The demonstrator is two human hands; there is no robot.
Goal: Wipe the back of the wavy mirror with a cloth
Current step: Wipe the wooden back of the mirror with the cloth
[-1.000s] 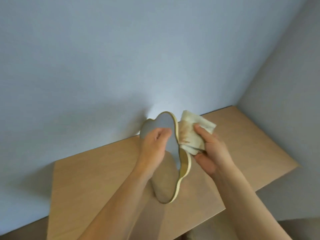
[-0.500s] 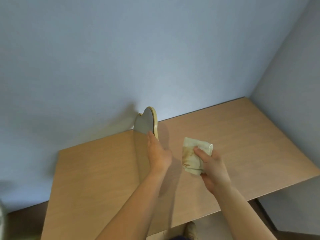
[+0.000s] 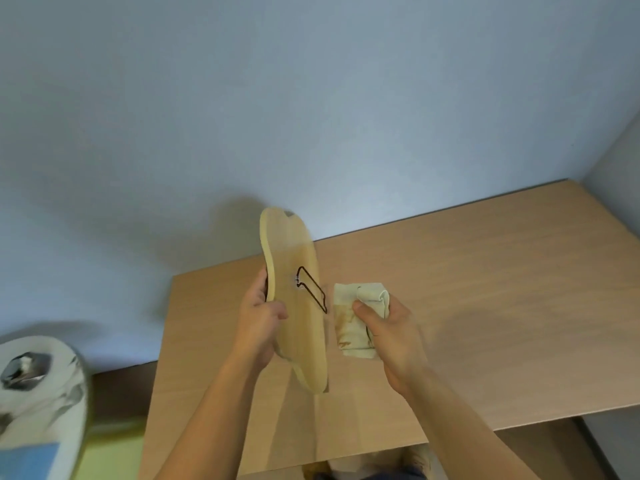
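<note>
Mirror back exposed, wipe not started.
We hold the wavy mirror (image 3: 298, 306) above the desk's (image 3: 485, 289) back-left corner, left hand (image 3: 258, 323) clamped on its edge; right hand (image 3: 388, 327) grips the cloth (image 3: 349, 327) just beside it. Next: press cloth onto wood, mind the wire stand (image 3: 311, 292).

You are in a plain room of a home: a light wooden desk (image 3: 485, 306) stands pushed into a corner of bare pale-blue walls (image 3: 311, 98), and a small wooden-backed mirror (image 3: 298, 306) suggests a domestic setting.

Soft shadows (blurred left edge).
</note>
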